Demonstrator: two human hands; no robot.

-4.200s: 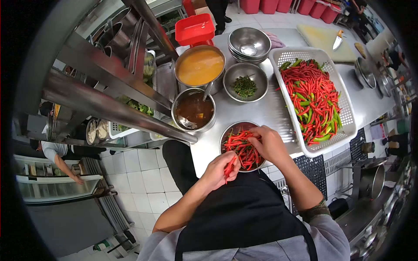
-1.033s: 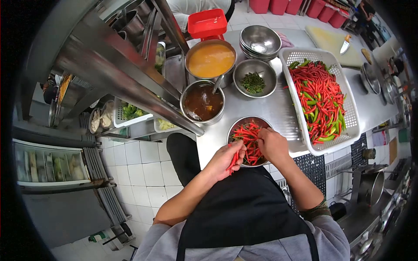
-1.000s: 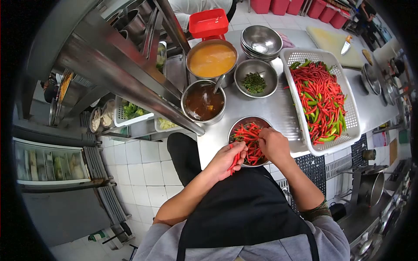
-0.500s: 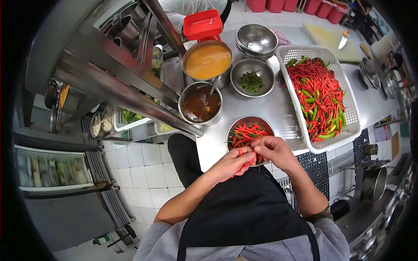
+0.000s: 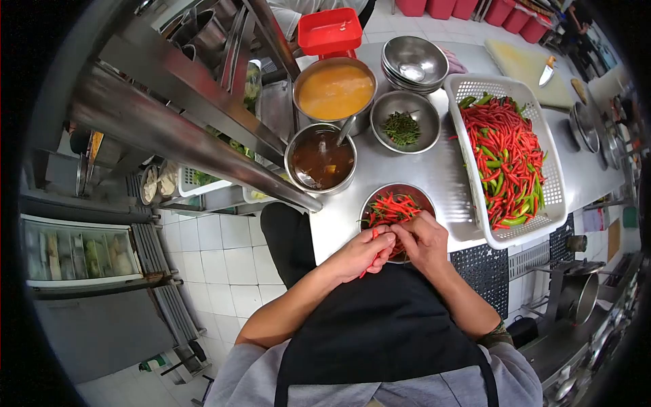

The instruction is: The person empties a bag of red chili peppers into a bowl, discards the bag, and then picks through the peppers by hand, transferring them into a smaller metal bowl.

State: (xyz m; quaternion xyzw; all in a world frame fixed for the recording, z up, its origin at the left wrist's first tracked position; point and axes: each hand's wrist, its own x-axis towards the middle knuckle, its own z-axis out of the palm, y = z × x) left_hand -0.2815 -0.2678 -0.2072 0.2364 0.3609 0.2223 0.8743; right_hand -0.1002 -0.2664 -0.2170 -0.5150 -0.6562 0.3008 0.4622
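Note:
My left hand is closed around a few red chilies, their ends showing between the fingers. Right beside its fingertips, my right hand is closed in a pinch, and what lies between thumb and finger is hidden. Both hands are over the near side of a steel bowl that holds red chilies. Farther back, another steel bowl contains a small heap of green stems.
On the right stands a white perforated basket full of red and green chilies. Pots of brown liquid and orange liquid stand left, near a steel post. Stacked bowls and a knife on a cutting board are farther back.
The view has shifted slightly, so the table things appear a little farther right. My right hand has turned and its fingers have drawn in closer against my left fingertips. My left hand keeps its chilies.

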